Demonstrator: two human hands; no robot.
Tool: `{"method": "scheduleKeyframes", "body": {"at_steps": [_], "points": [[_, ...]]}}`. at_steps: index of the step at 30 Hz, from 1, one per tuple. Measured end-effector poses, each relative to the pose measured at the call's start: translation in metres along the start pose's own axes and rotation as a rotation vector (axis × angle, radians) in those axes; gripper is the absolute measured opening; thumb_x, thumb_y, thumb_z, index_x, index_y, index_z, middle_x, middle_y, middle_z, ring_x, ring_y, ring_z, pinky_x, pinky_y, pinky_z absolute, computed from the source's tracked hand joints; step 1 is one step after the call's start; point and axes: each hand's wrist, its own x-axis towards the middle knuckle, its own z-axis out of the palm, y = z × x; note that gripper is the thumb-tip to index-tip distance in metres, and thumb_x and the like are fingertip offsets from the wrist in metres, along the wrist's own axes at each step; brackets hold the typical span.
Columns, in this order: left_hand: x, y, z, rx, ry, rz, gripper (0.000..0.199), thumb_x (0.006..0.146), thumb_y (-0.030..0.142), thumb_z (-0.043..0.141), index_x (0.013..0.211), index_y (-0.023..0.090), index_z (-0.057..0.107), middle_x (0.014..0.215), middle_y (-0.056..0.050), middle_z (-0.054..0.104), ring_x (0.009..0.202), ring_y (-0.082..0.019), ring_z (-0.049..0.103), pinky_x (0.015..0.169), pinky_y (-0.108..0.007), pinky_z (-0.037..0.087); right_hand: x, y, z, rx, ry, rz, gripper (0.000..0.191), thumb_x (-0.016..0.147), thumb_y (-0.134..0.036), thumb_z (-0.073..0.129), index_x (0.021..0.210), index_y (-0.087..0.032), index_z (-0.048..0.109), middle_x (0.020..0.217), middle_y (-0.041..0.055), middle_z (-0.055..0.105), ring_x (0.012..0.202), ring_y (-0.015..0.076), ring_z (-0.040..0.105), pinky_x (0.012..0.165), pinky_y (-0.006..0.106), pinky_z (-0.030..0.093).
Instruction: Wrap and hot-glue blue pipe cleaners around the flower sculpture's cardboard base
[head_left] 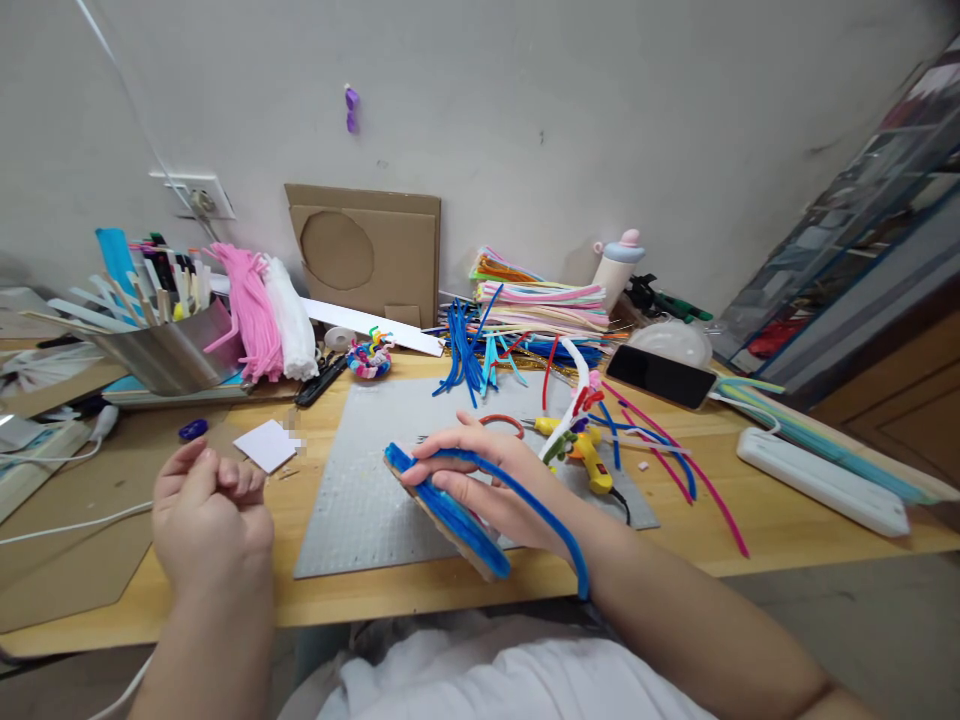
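Observation:
My right hand (491, 470) grips a flat piece of cardboard (480, 568) whose upper face is covered with fuzzy blue pipe cleaner (465, 520). The piece is tilted above the grey cutting mat (352, 500). One loose blue pipe cleaner (551, 517) arcs from my fingers over my wrist, its end hanging free. My left hand (214, 505) is held apart to the left, above the table's front part. Its fingers are curled in with the thumb against them, and nothing shows in them.
A yellow glue gun (596, 468) lies on the mat near red-handled scissors (502, 422). Bundled pipe cleaners (544, 305), a bottle (619, 268) and a phone (660, 377) are behind. A metal holder (176, 350) with sticks stands left; a white power strip (821, 483) lies right.

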Motion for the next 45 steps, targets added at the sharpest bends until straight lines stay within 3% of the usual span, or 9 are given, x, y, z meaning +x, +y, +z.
{"method": "scheduleKeyframes", "body": {"at_steps": [4,11,15,17,24,29,35,40,45], "points": [[-0.010,-0.014,0.001,0.235,-0.043,0.051,0.014,0.079,0.018,0.066,0.090,0.019,0.059,0.056,0.008,0.047,0.054,-0.009,0.041,0.054,-0.023,0.033,0.001,0.000,0.000,-0.011,-0.001,0.000,0.015,0.095,-0.025,0.054,0.109,-0.021,0.059,0.107,0.0089,0.080,0.106,0.0222,0.074,0.125,0.053,0.003],[-0.077,-0.002,0.007,0.419,-0.502,0.180,0.012,0.075,0.030,0.077,0.082,0.022,0.072,0.081,-0.001,0.066,0.077,-0.014,0.061,0.070,-0.025,0.048,0.001,0.001,0.000,-0.017,-0.004,0.010,0.016,0.096,-0.025,0.055,0.111,-0.021,0.059,0.109,0.0095,0.079,0.107,0.0224,0.074,0.125,0.053,0.003],[-0.097,0.005,0.014,0.398,-0.863,0.619,0.025,0.079,0.018,0.076,0.102,0.026,0.072,0.093,-0.001,0.065,0.085,-0.014,0.063,0.076,-0.025,0.051,0.001,0.001,-0.001,-0.034,-0.025,-0.006,0.018,0.096,-0.025,0.054,0.113,-0.021,0.058,0.112,0.0092,0.078,0.108,0.0218,0.073,0.125,0.055,0.002],[-0.099,0.004,0.020,0.407,-0.877,0.716,0.029,0.080,0.015,0.076,0.106,0.027,0.070,0.094,-0.002,0.063,0.085,-0.014,0.063,0.075,-0.025,0.052,0.001,0.001,-0.002,-0.040,-0.020,-0.022,0.017,0.096,-0.026,0.054,0.112,-0.021,0.059,0.111,0.0084,0.079,0.106,0.0217,0.074,0.125,0.055,0.004],[-0.094,0.000,0.031,0.313,-0.907,0.687,0.019,0.080,0.014,0.074,0.092,0.029,0.073,0.083,0.000,0.061,0.075,-0.014,0.062,0.066,-0.025,0.051,0.002,0.001,-0.003,-0.038,0.001,0.000,0.017,0.096,-0.027,0.055,0.111,-0.021,0.060,0.109,0.0080,0.079,0.104,0.0222,0.075,0.126,0.054,0.004],[-0.083,0.009,0.036,0.398,-0.935,0.714,0.007,0.082,0.023,0.073,0.079,0.029,0.074,0.074,0.000,0.064,0.073,-0.016,0.059,0.069,-0.030,0.046,0.001,0.000,-0.002,-0.042,-0.007,0.000,0.018,0.096,-0.027,0.053,0.112,-0.021,0.059,0.110,0.0084,0.079,0.105,0.0220,0.074,0.126,0.051,0.004],[-0.084,0.022,0.036,0.500,-1.043,0.832,0.012,0.086,0.025,0.068,0.074,0.025,0.068,0.069,-0.001,0.063,0.068,-0.017,0.057,0.070,-0.032,0.041,0.001,0.002,-0.003,-0.030,0.000,0.001,0.019,0.096,-0.026,0.054,0.113,-0.019,0.059,0.109,0.0105,0.079,0.104,0.0226,0.075,0.125,0.054,0.003],[-0.091,0.026,0.025,0.465,-1.149,0.748,0.009,0.087,0.023,0.067,0.078,0.024,0.064,0.072,-0.002,0.061,0.072,-0.018,0.057,0.071,-0.030,0.045,0.000,0.001,-0.004,-0.016,0.017,0.014,0.018,0.096,-0.027,0.056,0.112,-0.020,0.060,0.109,0.0092,0.079,0.104,0.0220,0.075,0.125,0.054,0.004],[-0.098,0.027,0.015,0.356,-1.104,0.614,0.009,0.092,0.025,0.060,0.083,0.025,0.058,0.095,-0.006,0.070,0.092,-0.020,0.064,0.080,-0.032,0.050,0.000,0.002,-0.004,-0.002,0.016,0.023,0.017,0.096,-0.027,0.057,0.112,-0.021,0.060,0.109,0.0088,0.079,0.103,0.0219,0.075,0.125,0.054,0.003]]}}
